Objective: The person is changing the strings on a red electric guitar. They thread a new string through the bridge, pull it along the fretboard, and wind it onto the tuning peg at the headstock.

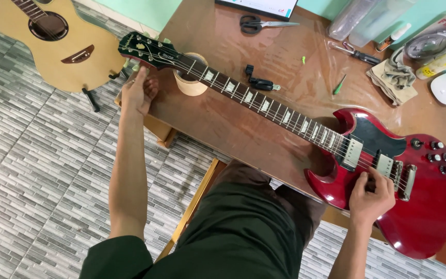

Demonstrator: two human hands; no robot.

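At the wooden table's (243,129) left edge, the left hand (139,94) pinches a tuning peg under the headstock (145,50) of the red electric guitar (409,191). The neck rests on a tape roll (189,85). The right hand (371,194), fingers curled, touches the strings (372,166) near the bridge pickup (384,165).

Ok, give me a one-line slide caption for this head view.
Left hand at the headstock tuners of a glossy red electric guitar on a brown wooden table; right hand on its strings.

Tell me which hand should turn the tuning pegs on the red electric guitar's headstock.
Probably left: the left hand already rests beside the dark headstock, while the right hand sits far off over the strings at the glossy red guitar body.
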